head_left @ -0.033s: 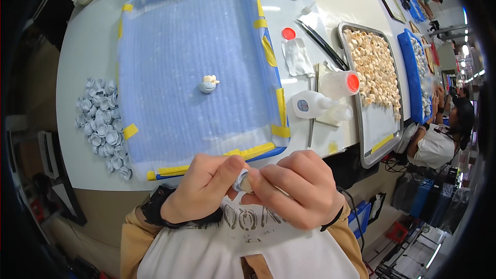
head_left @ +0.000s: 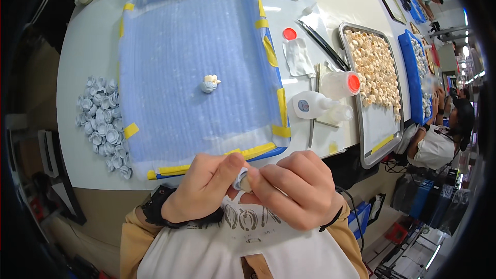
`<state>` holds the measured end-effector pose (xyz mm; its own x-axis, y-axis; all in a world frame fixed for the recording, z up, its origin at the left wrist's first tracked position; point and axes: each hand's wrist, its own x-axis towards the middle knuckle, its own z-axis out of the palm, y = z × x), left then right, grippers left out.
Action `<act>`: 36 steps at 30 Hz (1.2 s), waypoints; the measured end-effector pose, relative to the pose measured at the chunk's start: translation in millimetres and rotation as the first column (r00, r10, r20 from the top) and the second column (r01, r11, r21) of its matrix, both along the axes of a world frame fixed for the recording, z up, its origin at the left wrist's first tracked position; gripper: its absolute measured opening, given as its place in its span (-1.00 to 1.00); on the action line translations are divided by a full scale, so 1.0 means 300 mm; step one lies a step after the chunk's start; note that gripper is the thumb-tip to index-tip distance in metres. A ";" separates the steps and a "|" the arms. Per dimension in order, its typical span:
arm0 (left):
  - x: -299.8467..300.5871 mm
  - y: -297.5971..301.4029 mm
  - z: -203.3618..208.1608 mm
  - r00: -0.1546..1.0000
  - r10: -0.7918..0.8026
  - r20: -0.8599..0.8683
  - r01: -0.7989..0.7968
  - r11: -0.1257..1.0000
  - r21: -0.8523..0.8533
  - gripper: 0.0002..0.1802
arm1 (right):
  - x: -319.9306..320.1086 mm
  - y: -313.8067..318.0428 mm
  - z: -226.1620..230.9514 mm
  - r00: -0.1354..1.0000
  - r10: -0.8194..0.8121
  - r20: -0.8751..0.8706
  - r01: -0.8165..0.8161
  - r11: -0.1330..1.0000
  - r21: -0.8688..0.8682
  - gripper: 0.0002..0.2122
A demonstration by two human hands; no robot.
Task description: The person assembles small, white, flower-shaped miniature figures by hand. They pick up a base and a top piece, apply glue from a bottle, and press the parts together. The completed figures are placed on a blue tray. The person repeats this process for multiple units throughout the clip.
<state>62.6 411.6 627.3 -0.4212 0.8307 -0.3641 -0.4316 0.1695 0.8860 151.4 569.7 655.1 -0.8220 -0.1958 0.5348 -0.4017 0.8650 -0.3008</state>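
Observation:
Just past the front edge of the table, both hands meet at one small piece, a pale blue-grey cup [head_left: 239, 177] with a cream part showing on its right side. My left hand [head_left: 199, 191] pinches the blue-grey side between thumb and fingers. On the cream side, the thumb and bent fingers of my right hand [head_left: 299, 188] press in; its fingertips partly hide the piece. A similar assembled piece [head_left: 209, 83], blue-grey below and cream on top, sits on the blue cloth-lined tray [head_left: 170, 36] ahead of my hands.
Blue-grey cups [head_left: 103, 124] lie heaped left of the tray. On the right are a white squeeze bottle [head_left: 308, 104], a clear red-capped bottle [head_left: 338, 83], black tweezers [head_left: 325, 46] and a metal tray [head_left: 385, 139] of cream pieces [head_left: 372, 67]. Another person [head_left: 439, 142] works at far right.

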 end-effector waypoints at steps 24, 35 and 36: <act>0.005 -0.016 -0.029 0.999 -0.011 -0.037 0.009 0.998 -0.064 -0.52 | -0.035 -0.059 -0.067 0.990 -0.129 -0.060 0.125 0.990 -0.060 -0.64; -0.048 -0.047 0.005 0.748 0.564 0.350 -0.651 0.728 0.216 -0.65 | -0.048 -0.024 -0.067 0.982 -0.178 0.063 0.183 0.979 -0.089 -0.65; -0.058 -0.065 0.002 0.802 0.528 0.280 -0.592 0.767 0.247 -0.64 | -0.051 -0.020 -0.071 0.981 -0.181 0.075 0.187 0.979 -0.082 -0.66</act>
<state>45.2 392.0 627.8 -0.7986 0.5472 -0.2508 -0.5211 -0.4200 0.7430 136.0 563.5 633.9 -0.8739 0.0081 0.4861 -0.2144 0.8909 -0.4003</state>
